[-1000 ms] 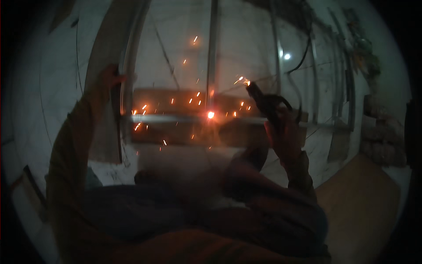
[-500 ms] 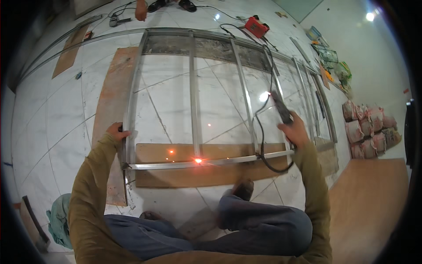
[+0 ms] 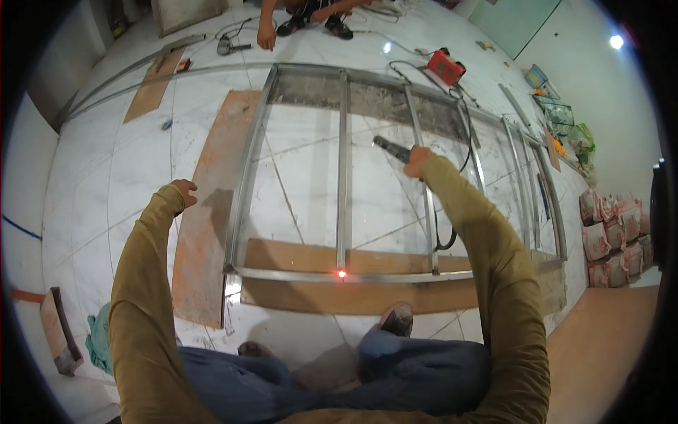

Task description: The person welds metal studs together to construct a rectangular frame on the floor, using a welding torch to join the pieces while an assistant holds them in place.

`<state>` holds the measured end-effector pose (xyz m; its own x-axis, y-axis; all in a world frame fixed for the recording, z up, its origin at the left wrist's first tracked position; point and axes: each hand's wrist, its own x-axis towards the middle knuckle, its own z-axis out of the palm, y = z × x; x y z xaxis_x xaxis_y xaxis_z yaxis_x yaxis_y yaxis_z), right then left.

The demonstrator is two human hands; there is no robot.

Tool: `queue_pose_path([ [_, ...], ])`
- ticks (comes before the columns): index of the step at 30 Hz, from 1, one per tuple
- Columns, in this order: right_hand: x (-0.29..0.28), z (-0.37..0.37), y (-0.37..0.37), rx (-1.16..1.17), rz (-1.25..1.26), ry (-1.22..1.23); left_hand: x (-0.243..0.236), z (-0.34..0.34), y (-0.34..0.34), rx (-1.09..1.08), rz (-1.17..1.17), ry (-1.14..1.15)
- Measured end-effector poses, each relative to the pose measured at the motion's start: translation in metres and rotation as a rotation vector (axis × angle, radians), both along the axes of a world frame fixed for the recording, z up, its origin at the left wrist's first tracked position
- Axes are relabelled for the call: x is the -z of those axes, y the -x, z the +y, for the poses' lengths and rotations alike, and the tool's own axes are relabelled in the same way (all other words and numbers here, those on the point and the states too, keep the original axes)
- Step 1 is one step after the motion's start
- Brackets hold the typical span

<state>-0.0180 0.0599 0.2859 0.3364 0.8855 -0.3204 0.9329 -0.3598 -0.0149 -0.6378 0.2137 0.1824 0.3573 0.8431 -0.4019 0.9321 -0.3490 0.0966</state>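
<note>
The right hand [image 3: 419, 161] grips a dark holder [image 3: 394, 150], whose tip points away to the left with a small orange glint at its end. The holder is over the opening between two inner bars of the metal frame [image 3: 342, 177]. The left hand [image 3: 185, 192] is released, its fingers loosely bent, by the left edge of a brown board [image 3: 210, 198]; whether it touches the board cannot be told. The frame lies flat on the white tiled floor [image 3: 145, 244], to the right of that board, its near bar crossing over a plank [image 3: 353, 300]. A bright red glow [image 3: 342, 273] marks where one inner bar meets the near bar. A black cable [image 3: 467, 134] curves across the frame's right part and passes behind the right forearm. Beyond the far edge stands a red box [image 3: 446, 67]. A co-worker's hand [image 3: 266, 37] hangs with its fingers down near the far left corner, to the right of a grinder [image 3: 224, 46]. Sacks [image 3: 614, 240] are piled by the right wall.
</note>
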Motion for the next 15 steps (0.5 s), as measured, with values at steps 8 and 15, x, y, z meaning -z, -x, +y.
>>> queue_pose_path([
  [8,0.061,-0.025,0.01,-0.131,-0.153,-0.057,-0.146,0.049,-0.331,0.544,-0.336,-0.456],
  [15,0.05,-0.064,-0.06,-0.065,-0.363,-0.181,-0.162,0.06,-0.406,0.275,-0.397,-0.058],
])
